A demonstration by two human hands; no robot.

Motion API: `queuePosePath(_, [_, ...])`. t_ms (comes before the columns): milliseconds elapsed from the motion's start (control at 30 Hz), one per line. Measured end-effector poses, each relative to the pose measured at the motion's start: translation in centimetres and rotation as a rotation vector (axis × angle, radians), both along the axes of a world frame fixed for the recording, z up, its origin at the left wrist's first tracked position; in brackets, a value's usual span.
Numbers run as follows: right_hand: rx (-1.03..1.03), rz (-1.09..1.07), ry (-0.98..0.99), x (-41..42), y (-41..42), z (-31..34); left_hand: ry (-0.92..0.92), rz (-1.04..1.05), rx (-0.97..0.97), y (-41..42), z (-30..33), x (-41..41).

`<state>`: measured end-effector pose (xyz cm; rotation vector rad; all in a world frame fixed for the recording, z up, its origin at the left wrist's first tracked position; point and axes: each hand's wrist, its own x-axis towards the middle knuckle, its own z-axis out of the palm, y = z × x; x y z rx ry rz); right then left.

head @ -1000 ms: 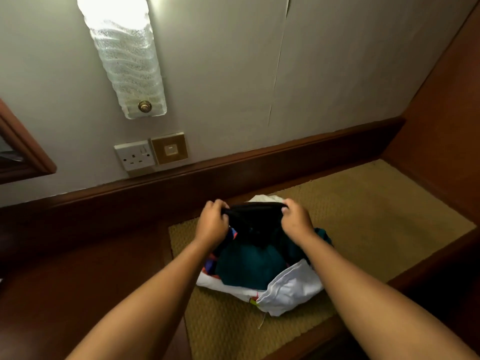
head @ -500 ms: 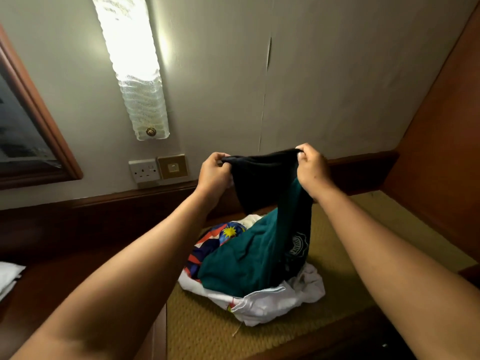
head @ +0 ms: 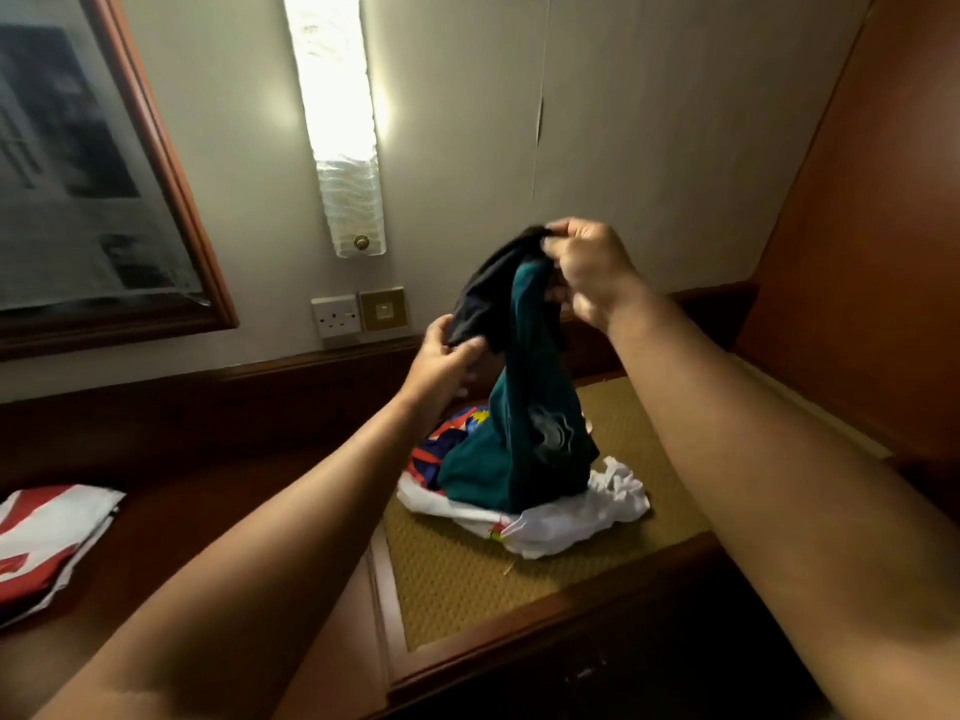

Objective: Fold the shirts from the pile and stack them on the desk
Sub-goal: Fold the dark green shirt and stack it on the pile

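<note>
The teal shirt (head: 524,407) hangs bunched between two grips, its hem resting on the pile (head: 519,491) at 6 o'clock below it. Pulled clear like this, it could drag the white shirt (head: 587,511) or the patterned one (head: 457,439) off the mat (head: 493,579), since the hem lies across both. The shirt is twisted too (dark lining outermost at the top), so a fold started now would likely come out lopsided; it wants shaking open first.

The right hand (head: 587,272) is clenched on the topmost edge of the shirt, which falls away from it toward 7 o'clock. The left hand (head: 444,363) pinches a dark flap lower down, with the shirt's body at its 3 o'clock, just beside it. The left grip looks shallow, thumb and fingertips only, so a sharp tug could slip the cloth out on that side.

At 9 o'clock, well apart, a red-and-white shirt (head: 47,537) lies flat on the desk (head: 208,511), apparently the start of the stack.
</note>
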<state>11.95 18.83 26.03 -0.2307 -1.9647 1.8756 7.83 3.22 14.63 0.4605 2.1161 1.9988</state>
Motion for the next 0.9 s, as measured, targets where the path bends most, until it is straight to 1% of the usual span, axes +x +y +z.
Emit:
queuePosePath(33, [-0.101, 0.027, 0.023, 1.1, -2.1, 0.5, 0.009, -0.081, -0.069, -1.4, -0.9, 1.7])
queuePosePath(100, [-0.255, 0.083, 0.048, 2.5, -5.0, 1.6, -0.031, -0.251, -0.199, -2.3, -2.6, 4.3])
queuePosePath(133, [-0.307, 0.11, 0.064, 3.4, -7.0, 1.9, -0.036, -0.275, -0.255, -3.3, -3.4, 5.6])
queuePosePath(200, [-0.409, 0.154, 0.13, 5.7, -10.8, 2.7, 0.0, -0.183, -0.279, -5.1, -4.3, 7.5])
queuePosePath(233, [-0.44, 0.181, 0.166, 6.9, -12.3, 3.3, -0.002, -0.119, -0.237, -6.0, -4.2, 8.4])
queuePosePath(267, [-0.452, 0.222, 0.204, 8.0, -13.6, 3.7, -0.039, -0.075, -0.137, -6.9, -3.9, 8.9])
queuePosePath(333, [-0.371, 0.266, 0.221, 10.2, -15.6, 4.0, -0.187, -0.046, 0.097, -8.6, -2.5, 10.1])
queuePosePath(367, [-0.247, 0.223, 0.205, 11.1, -16.1, 3.2, -0.238, -0.018, 0.192, -9.7, -1.7, 10.5])
queuePosePath(433, [0.108, -0.019, 0.177, 12.7, -16.3, -0.8, -0.295, 0.029, 0.306, -11.9, -0.3, 11.2])
queuePosePath(467, [0.241, -0.135, 0.135, 13.4, -16.3, -3.9, -0.307, 0.037, 0.339, -13.0, 0.0, 11.3])
queuePosePath(500, [0.294, -0.178, 0.05, 14.3, -16.4, -7.8, -0.3, 0.035, 0.348, -14.2, 0.3, 11.4])
queuePosePath(533, [0.236, -0.113, -0.059, 15.5, -17.2, -11.6, -0.288, 0.032, 0.358, -15.1, 0.2, 11.5])
queuePosePath(600, [0.019, 0.103, -0.279, 17.5, -19.7, -18.2, -0.297, 0.057, 0.358, -16.6, -0.3, 11.7])
queuePosePath(667, [-0.101, 0.169, -0.425, 18.1, -21.6, -22.3, -0.308, 0.155, 0.326, -18.0, -0.8, 12.2])
queuePosePath(700, [-0.131, 0.156, -0.451, 17.8, -21.9, -23.4, -0.298, 0.219, 0.291, -18.9, -1.3, 12.1])
queuePosePath(767, [-0.186, 0.119, -0.433, 17.3, -21.8, -23.6, -0.265, 0.304, 0.198, -21.2, -2.3, 12.0])
queuePosePath(833, [-0.241, 0.122, -0.379, 17.0, -21.0, -22.6, -0.215, 0.384, 0.037, -23.9, -3.5, 11.9])
queuePosePath(900, [-0.35, 0.143, -0.308, 17.0, -20.4, -20.9, -0.175, 0.47, -0.121, -26.6, -4.7, 11.9])
